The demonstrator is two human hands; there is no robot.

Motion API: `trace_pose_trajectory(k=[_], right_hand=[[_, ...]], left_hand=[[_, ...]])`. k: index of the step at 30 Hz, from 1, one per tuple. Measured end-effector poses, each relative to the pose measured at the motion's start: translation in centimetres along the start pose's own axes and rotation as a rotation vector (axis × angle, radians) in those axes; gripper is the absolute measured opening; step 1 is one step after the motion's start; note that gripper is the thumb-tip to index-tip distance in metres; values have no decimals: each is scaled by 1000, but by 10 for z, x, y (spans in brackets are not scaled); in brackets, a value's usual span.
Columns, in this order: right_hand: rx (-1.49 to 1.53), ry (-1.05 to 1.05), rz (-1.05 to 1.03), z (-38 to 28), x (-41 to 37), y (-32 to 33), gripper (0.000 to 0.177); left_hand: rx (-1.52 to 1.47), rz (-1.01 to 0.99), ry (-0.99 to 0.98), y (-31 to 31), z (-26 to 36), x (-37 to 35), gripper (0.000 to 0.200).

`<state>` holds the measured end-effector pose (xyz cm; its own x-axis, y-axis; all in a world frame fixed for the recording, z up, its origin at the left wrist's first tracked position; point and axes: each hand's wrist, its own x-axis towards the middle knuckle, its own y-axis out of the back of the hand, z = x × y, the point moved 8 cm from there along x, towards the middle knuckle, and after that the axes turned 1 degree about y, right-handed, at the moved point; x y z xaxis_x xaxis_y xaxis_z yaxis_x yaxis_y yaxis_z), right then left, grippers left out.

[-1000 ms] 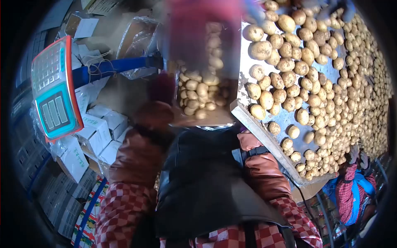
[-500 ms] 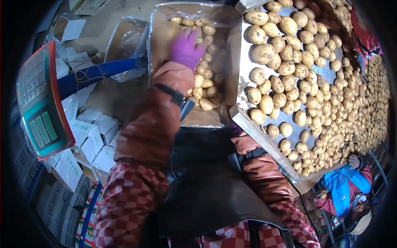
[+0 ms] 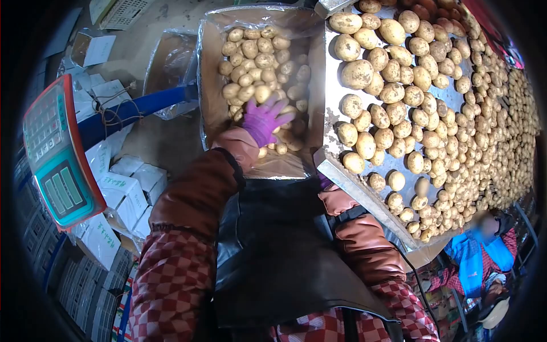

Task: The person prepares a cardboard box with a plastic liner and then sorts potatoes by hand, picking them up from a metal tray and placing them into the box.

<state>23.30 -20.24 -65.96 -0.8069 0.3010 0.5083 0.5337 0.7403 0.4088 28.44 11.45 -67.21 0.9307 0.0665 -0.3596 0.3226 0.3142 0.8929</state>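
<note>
Since half a second ago, the left hand (image 3: pixel 263 119), gloved in purple, is drawn back from the far part of the plastic-lined box (image 3: pixel 206 97) to its near end, where it is laid on the small potatoes (image 3: pixel 250 57) with fingers spread and nothing clasped. The box is well filled; larger potatoes (image 3: pixel 399 85) are spread over the metal tray (image 3: pixel 347 176) beside it. Of the right hand (image 3: pixel 325 181) only a purple sliver is shown under the tray's corner, so its grip cannot be told.
</note>
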Motion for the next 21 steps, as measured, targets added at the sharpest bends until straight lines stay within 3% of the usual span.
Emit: trace_pose_trajectory(k=[2,5,8,9,10,11,13,16,18,19,21], right_hand=[[20,69,-10,-8,8,16,30],[59,171,-30,-32,26,71,30],[23,208,-11,-36,31,102,30],[27,199,-29,-34,29,103,30],[46,206,-38,-34,28,99,29],[75,219,-51,-33,26,95,29],[110,223,-53,-36,25,85,28],[-16,176,335,-33,24,105,27],[-107,157,591,-30,23,119,26],[-155,147,715,-28,21,128,26],[-240,118,965,-30,14,141,25]], left_hand=[[-43,97,124,3,-21,5,96],[-81,-113,254,18,-28,25,74],[-289,288,200,54,-40,60,54],[-216,633,52,82,-39,61,36],[-171,562,95,98,-47,74,35],[-29,337,232,97,-66,96,41],[-130,405,422,89,-93,93,53],[-44,243,373,37,-63,68,65],[-42,369,200,33,-16,9,69],[-68,400,230,23,-4,-14,68],[-279,184,311,-5,10,-64,60]])
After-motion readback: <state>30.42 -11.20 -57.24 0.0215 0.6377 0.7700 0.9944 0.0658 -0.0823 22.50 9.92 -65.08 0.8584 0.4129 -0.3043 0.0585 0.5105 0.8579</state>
